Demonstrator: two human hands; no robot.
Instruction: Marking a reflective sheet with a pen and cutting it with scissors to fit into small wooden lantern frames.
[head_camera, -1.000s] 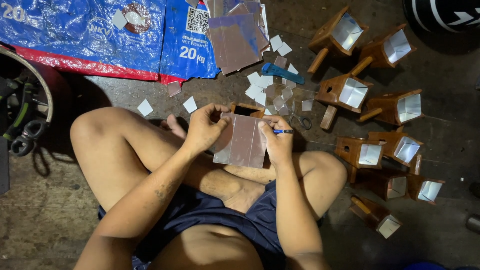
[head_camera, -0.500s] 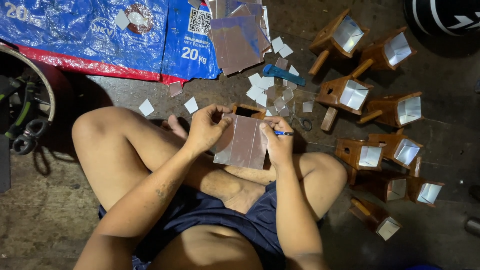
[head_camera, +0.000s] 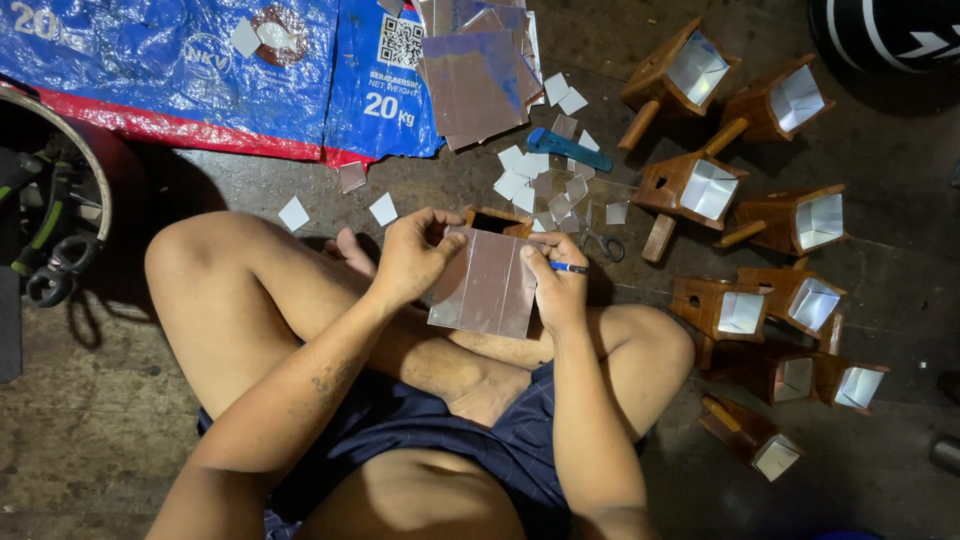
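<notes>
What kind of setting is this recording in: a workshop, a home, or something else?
Probably an informal floor-level craft workspace. The person sits cross-legged on a bare concrete floor, with many small wooden boxes fitted with shiny panels at the right, cut mirror-like squares and scissors scattered ahead, and a blue tarp sack laid out.

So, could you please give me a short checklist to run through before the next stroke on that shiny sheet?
1. Left hand grips the top left edge of the reflective sheet: ok.
2. Right hand holds the blue pen at the sheet's right edge: ok.
3. Sheet lies flat on a firm backing: not ok; it is held up over the lap.
4. Pen tip touching the sheet: cannot tell.
5. Scissors lie on the floor near the right hand: ok.
6. Small cut squares lie apart from the sheet, beyond it on the floor: ok.
</notes>
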